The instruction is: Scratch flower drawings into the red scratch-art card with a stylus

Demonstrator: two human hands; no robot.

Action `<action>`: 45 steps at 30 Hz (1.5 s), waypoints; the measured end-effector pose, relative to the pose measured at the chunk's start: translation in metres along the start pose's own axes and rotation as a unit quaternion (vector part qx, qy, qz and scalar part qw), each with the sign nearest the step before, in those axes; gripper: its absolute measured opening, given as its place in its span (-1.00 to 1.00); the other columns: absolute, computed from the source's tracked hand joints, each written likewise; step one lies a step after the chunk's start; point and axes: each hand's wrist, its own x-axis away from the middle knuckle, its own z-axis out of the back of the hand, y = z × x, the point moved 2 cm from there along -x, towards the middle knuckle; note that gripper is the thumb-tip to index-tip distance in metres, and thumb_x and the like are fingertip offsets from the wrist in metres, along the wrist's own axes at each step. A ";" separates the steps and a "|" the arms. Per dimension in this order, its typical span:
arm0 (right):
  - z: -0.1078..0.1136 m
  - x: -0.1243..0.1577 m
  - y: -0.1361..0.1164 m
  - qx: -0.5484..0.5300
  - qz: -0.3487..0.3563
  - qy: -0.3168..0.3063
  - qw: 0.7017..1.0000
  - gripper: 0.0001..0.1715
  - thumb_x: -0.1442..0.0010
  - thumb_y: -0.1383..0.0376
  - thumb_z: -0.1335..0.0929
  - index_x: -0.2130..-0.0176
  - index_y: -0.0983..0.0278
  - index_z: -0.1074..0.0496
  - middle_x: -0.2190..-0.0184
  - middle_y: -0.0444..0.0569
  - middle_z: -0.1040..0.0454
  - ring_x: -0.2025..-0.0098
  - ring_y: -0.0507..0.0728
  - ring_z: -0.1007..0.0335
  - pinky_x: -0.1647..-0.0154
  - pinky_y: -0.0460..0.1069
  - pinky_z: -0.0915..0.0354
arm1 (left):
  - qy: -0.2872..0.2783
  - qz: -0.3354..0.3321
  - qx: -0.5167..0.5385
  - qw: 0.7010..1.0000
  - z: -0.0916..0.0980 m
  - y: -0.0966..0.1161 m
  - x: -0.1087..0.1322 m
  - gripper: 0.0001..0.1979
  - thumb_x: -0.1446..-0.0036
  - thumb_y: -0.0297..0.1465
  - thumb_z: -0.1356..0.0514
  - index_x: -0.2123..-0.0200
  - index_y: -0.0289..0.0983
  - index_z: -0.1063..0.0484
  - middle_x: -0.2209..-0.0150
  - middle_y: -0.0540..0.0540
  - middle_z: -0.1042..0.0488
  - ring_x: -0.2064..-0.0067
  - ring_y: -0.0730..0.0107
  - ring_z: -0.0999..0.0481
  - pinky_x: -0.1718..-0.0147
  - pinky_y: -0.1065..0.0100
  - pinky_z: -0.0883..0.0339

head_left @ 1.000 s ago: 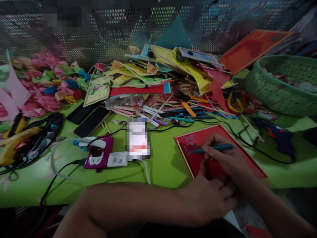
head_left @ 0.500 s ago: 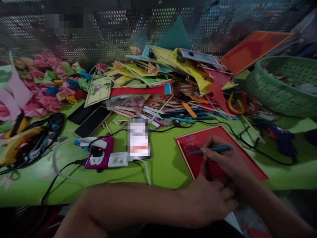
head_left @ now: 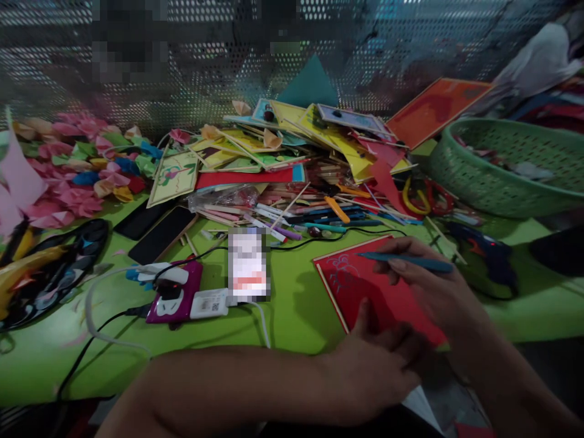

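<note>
My right hand (head_left: 417, 274) is closed around a blue pen (head_left: 431, 263), its tip pointing left over a red card (head_left: 387, 299). Whether the tip touches the card I cannot tell. Thin light-blue line drawing (head_left: 341, 271) fills the card's upper left part, just left of the tip. Pale wooden sticks edge the card's left side. Across the card's near edge lies my left hand (head_left: 383, 362), one finger stretched forward on the red surface and the others spread, slightly bent. That hand hides the near edge.
Left of the card lie a lit phone (head_left: 249, 264) and a purple power strip (head_left: 196, 289) with cables. Behind are framed cards (head_left: 328, 131), several pens and sticks. A green basket (head_left: 502, 182) and glue gun (head_left: 486, 249) stand right; folded paper flowers (head_left: 77, 164) lie left.
My right hand has lifted the pen from the lower lines of the drawing, up and to the right. The left hand stays on the card. The view has shifted slightly.
</note>
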 end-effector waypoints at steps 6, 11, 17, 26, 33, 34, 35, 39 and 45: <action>0.019 -0.013 -0.002 0.021 -0.007 -0.013 1.000 -0.73 -0.04 0.13 -0.59 0.23 0.12 -0.63 0.27 -0.06 -0.62 0.26 0.17 -0.53 0.33 0.01 -0.41 | 0.006 0.011 0.022 1.000 0.001 -0.001 -0.002 -0.50 -0.45 -0.48 0.12 -0.33 -0.16 -0.36 -0.41 -0.16 -0.29 -0.34 0.11 -0.29 -0.17 -0.41 -0.26; 0.017 -0.028 0.016 0.055 0.003 -0.016 0.998 -0.71 0.00 0.06 -0.59 0.42 0.13 -0.53 0.50 -0.14 -0.51 0.52 0.10 -0.35 0.52 0.01 -0.25 | 0.020 0.012 0.023 0.999 0.001 -0.003 -0.002 -0.51 -0.47 -0.45 0.14 -0.31 -0.20 -0.37 -0.39 -0.18 -0.31 -0.33 0.13 -0.28 -0.18 -0.31 -0.23; 0.014 -0.027 0.020 0.090 0.009 -0.033 0.995 -0.69 -0.06 0.10 -0.57 0.41 0.17 -0.45 0.55 -0.18 -0.50 0.57 0.04 -0.31 0.51 -0.02 -0.24 | 0.000 0.010 0.026 1.000 0.003 -0.002 -0.002 -0.50 -0.47 -0.44 0.16 -0.34 -0.20 -0.34 -0.38 -0.15 -0.32 -0.34 0.12 -0.28 -0.19 -0.29 -0.20; 0.013 -0.027 0.019 0.127 0.037 -0.044 0.990 -0.70 -0.09 0.10 -0.56 0.45 0.17 -0.47 0.52 -0.13 -0.51 0.54 0.06 -0.32 0.49 -0.01 -0.26 | 0.010 0.009 0.020 1.000 0.007 -0.004 -0.001 -0.51 -0.49 -0.45 0.16 -0.33 -0.21 -0.35 -0.37 -0.18 -0.32 -0.30 0.15 -0.29 -0.13 -0.17 -0.24; 0.011 -0.028 0.020 0.140 0.040 -0.043 0.988 -0.67 -0.06 0.08 -0.57 0.45 0.18 -0.46 0.53 -0.10 -0.50 0.51 0.09 -0.32 0.49 0.01 -0.24 | 0.004 0.013 0.003 1.000 0.004 -0.003 -0.001 -0.52 -0.49 -0.41 0.14 -0.34 -0.18 -0.33 -0.40 -0.15 -0.28 -0.33 0.14 -0.25 -0.13 -0.19 -0.25; 0.011 -0.028 0.019 0.143 0.041 -0.043 0.988 -0.67 -0.06 0.07 -0.56 0.45 0.18 -0.45 0.53 -0.10 -0.50 0.51 0.09 -0.31 0.49 0.01 -0.24 | 0.005 0.015 0.004 1.000 0.004 -0.003 -0.002 -0.52 -0.49 -0.41 0.15 -0.34 -0.17 -0.33 -0.39 -0.14 -0.29 -0.32 0.15 -0.25 -0.13 -0.19 -0.25; 0.011 -0.028 0.019 0.147 0.042 -0.043 0.987 -0.66 -0.06 0.07 -0.56 0.45 0.18 -0.45 0.53 -0.10 -0.50 0.51 0.09 -0.31 0.48 0.01 -0.24 | 0.009 0.017 0.006 1.000 0.004 -0.003 -0.002 -0.51 -0.49 -0.42 0.16 -0.34 -0.17 -0.34 -0.38 -0.14 -0.30 -0.32 0.15 -0.26 -0.14 -0.19 -0.25; 0.011 -0.028 0.019 0.153 0.052 -0.041 0.986 -0.67 -0.06 0.07 -0.56 0.46 0.19 -0.46 0.52 -0.10 -0.50 0.49 0.09 -0.31 0.46 0.02 -0.24 | 0.019 0.017 0.005 1.000 0.005 -0.003 -0.001 -0.51 -0.49 -0.44 0.16 -0.32 -0.18 -0.36 -0.36 -0.15 -0.33 -0.31 0.15 -0.27 -0.14 -0.22 -0.25; 0.015 -0.029 0.025 0.143 0.059 -0.032 0.987 -0.72 -0.08 0.13 -0.55 0.42 0.18 -0.45 0.50 -0.10 -0.52 0.47 0.10 -0.35 0.44 0.01 -0.23 | 0.012 0.009 -0.011 1.000 0.002 -0.003 -0.001 -0.52 -0.48 -0.41 0.13 -0.34 -0.16 -0.33 -0.40 -0.19 -0.27 -0.32 0.10 -0.25 -0.15 -0.26 -0.24</action>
